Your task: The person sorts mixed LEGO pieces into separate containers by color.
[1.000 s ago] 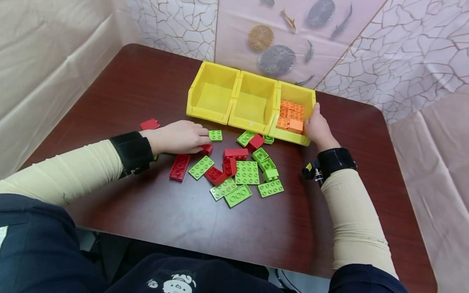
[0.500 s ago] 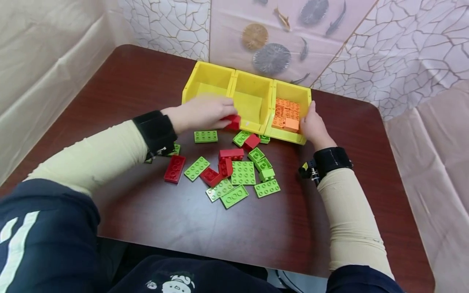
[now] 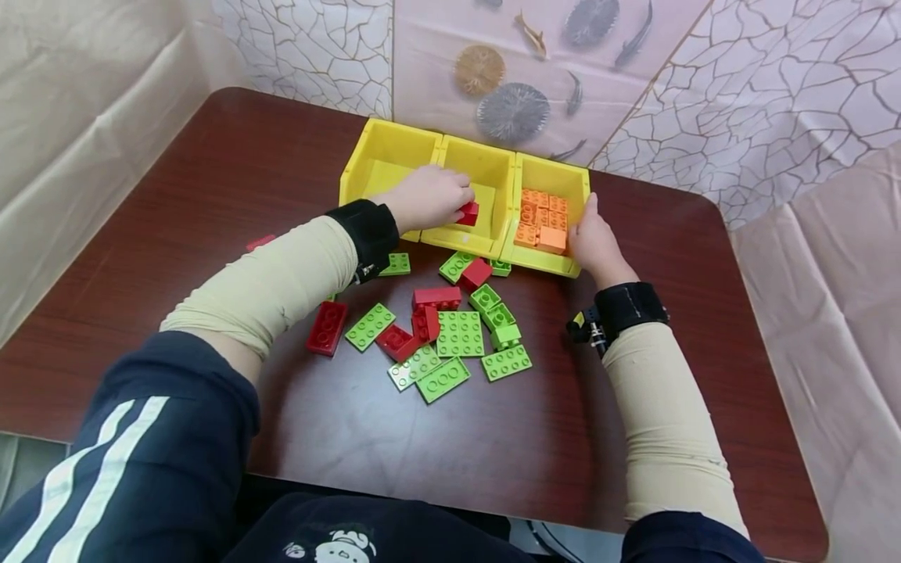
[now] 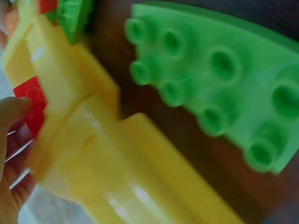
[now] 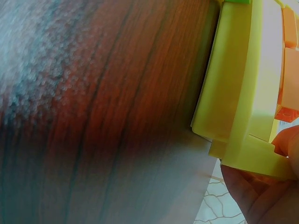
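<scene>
My left hand (image 3: 431, 195) pinches a red toy brick (image 3: 468, 213) between thumb and fingers, inside the middle compartment of the yellow three-part bin (image 3: 450, 241). In the left wrist view the thumb lies on top of the studded red brick (image 4: 32, 103), close by the yellow wall. My right hand (image 3: 598, 241) grips the bin's right side wall, thumb inside and fingers outside, as the right wrist view also shows. Orange bricks (image 3: 538, 215) fill part of the right compartment beside that thumb.
In front of the bin lie scattered green bricks, among them a square green plate (image 3: 461, 334), and several red ones, such as a long red brick (image 3: 327, 328) and a red brick (image 3: 436, 299). A patterned cloth wall (image 3: 514, 70) stands behind the table (image 3: 436, 446).
My left hand picked up a red brick from the table, then carried it right and away from me into the middle compartment. My right hand keeps its grip on the bin.
</scene>
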Tool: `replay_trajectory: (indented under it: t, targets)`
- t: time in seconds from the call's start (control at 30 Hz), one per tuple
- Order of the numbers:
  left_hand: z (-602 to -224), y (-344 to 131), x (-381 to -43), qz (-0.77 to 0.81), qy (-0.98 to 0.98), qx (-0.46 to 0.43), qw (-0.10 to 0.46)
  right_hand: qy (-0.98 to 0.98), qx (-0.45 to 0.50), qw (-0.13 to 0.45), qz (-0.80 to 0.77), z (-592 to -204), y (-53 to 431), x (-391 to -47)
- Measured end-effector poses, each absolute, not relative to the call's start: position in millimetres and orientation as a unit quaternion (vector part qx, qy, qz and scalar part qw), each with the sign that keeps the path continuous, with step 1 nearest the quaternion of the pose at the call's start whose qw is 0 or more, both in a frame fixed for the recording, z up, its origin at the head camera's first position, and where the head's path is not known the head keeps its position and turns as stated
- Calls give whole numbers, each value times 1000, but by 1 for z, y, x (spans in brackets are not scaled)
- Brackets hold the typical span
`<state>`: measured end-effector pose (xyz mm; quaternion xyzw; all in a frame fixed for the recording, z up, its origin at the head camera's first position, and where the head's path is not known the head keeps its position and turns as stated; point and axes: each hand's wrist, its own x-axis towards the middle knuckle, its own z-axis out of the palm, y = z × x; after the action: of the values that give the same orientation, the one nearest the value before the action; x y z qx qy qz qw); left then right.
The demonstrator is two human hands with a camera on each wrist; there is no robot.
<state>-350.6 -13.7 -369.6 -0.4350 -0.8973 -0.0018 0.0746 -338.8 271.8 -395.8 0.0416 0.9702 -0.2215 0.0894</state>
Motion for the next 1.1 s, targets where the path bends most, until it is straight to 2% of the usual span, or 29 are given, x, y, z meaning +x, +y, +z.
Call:
replay_trajectory:
  t: [0.23,0.73,0.87,1.1]
  targets:
    - [-381,-8,-355,41,-900,-431,44,971,43,83,-221,-394,271,-339]
    - [-378,9,-361,89,-916,-385,-64,969,49,85,-226,-399,271,-340]
    - [-380,11,-362,107,-917,-377,-71,970,47,82,-225,-399,271,-340]
    - [-380,10,-358,109,-914,-387,-51,971,48,80,-220,-398,272,-339]
